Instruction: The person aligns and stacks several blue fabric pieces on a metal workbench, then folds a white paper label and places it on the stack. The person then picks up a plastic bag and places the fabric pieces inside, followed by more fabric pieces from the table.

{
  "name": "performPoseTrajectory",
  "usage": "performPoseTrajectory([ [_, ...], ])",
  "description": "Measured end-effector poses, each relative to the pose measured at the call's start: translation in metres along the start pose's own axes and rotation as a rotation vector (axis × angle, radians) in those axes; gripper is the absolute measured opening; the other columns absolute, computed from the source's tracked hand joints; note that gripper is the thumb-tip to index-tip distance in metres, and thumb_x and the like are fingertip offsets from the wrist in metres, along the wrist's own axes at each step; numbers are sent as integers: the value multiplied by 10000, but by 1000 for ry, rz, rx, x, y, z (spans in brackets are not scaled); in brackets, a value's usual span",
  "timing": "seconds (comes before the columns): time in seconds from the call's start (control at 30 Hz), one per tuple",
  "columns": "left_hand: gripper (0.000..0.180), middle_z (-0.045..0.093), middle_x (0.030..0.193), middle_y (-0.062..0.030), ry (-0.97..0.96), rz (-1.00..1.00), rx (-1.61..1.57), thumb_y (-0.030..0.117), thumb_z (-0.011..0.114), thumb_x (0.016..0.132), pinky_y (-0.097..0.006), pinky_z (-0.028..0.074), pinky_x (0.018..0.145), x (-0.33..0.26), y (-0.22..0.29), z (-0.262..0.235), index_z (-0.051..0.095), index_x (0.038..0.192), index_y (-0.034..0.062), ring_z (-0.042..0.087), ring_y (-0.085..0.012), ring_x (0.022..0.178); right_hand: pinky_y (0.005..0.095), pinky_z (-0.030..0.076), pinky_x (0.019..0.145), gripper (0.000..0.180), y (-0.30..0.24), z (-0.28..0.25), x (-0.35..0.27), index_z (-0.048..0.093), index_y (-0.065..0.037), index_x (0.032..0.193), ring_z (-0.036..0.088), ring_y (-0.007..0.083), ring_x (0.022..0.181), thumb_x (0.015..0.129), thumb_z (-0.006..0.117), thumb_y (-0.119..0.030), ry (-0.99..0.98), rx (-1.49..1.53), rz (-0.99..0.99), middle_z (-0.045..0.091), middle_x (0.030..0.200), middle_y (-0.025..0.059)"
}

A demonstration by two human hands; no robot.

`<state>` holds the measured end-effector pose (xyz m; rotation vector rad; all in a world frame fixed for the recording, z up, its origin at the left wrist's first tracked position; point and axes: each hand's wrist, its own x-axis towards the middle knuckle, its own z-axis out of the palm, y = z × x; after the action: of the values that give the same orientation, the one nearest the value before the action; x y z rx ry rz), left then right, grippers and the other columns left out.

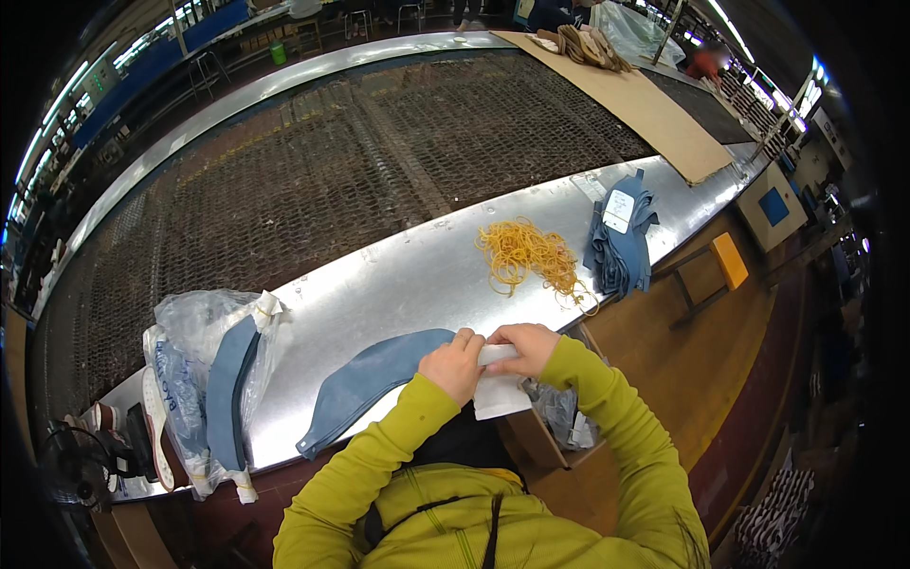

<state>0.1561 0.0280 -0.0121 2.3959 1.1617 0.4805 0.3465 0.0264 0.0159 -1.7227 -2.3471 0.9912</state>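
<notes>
A long curved blue fabric piece (365, 379) lies on the shiny metal table (408, 275) in front of me. My left hand (453, 365) grips its right end together with a white paper slip (500, 383). My right hand (524, 347) pinches the same white slip from the right, and the two hands touch. Both arms wear yellow-green sleeves. A heap of yellow rubber bands (527, 257) lies on the table beyond my hands. To its right rests a stack of blue fabric pieces (621, 247) with a white tag on top.
A clear plastic bag (194, 351) with more blue pieces sits at the table's left end. Behind the table runs a wide mesh conveyor (360, 161). A brown cardboard sheet (635, 100) lies far right. A box (555, 427) with plastic stands under my right arm.
</notes>
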Motion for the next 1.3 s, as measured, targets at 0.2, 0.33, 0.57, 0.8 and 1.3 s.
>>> performPoseTrajectory([
  [0.2, 383, 565, 1077, -88, 44, 109, -134, 236, 693, 783, -381, 514, 706, 1, -8, -4, 549, 1106, 90, 618, -312, 839, 426, 426, 891, 420, 1, 0, 3, 602, -15, 1073, 564, 332, 1025, 811, 652, -339, 11, -85, -98, 629, 1027, 166],
  [0.33, 366, 588, 1005, -108, -67, 105, -291, 277, 682, 814, -372, 501, 721, 5, -21, -15, 563, 1103, 85, 611, -318, 841, 415, 457, 855, 452, 1, 3, 1, 603, -8, 1072, 573, 331, 1015, 781, 687, -343, 51, 64, -70, 637, 1009, 165],
  [0.57, 360, 596, 956, -125, -46, 10, -401, 276, 687, 815, -352, 488, 730, 5, -23, -16, 565, 1085, 71, 610, -295, 840, 372, 494, 781, 422, 3, 11, -11, 655, -25, 947, 619, 336, 889, 691, 773, -338, 43, 463, 49, 655, 900, 176],
  [0.8, 334, 598, 952, -130, -35, 3, -571, 243, 643, 857, -344, 471, 723, 3, -30, -14, 509, 1103, 62, 596, -255, 802, 388, 459, 633, 158, 12, 19, 20, 587, -73, 722, 592, 275, 760, 581, 657, -51, 631, -74, -353, 591, 743, 57],
  [1.3, 214, 618, 916, -124, -33, -42, -551, 212, 583, 896, -335, 464, 736, 2, -28, -10, 562, 1056, 72, 591, -263, 798, 293, 537, 581, 282, 11, 7, 16, 653, -83, 1050, 673, 181, 694, 770, 659, -48, 200, 369, -28, 681, 880, 120],
])
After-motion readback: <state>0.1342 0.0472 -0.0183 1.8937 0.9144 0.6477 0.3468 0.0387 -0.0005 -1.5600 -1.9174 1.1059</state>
